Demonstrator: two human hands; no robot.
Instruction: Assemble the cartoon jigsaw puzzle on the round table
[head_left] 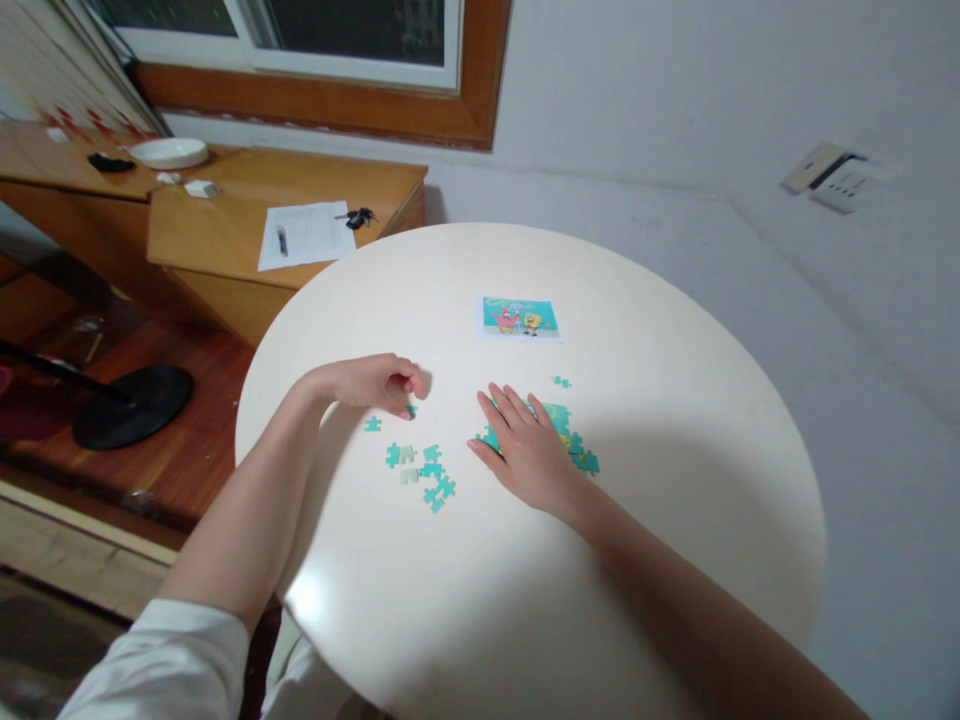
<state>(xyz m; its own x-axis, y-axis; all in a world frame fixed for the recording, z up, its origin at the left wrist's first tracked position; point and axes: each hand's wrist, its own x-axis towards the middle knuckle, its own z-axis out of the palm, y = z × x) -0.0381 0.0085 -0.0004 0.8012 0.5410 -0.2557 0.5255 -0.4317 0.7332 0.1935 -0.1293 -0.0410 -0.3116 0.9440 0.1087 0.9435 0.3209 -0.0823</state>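
My left hand [375, 381] is above the left part of the white table, its fingers curled and the thumb apart from them. A small teal puzzle piece [412, 411] is right at its thumb tip; I see no grip around it. One loose piece [373, 424] lies below that wrist, and several more teal and pale pieces [432, 468] are scattered nearer to me. My right hand [529, 445] lies flat with fingers stretched over a partly joined puzzle [556, 415], hiding much of it. Small joined-looking pieces [562, 382] lie just beyond that puzzle.
A cartoon picture card [520, 318] lies toward the far side of the round white table [675, 360]. Behind on the left, a wooden desk [232, 225] bears a paper sheet [309, 235], keys [361, 217] and a white dish [171, 152]. A black round stand base [135, 405] is on the floor.
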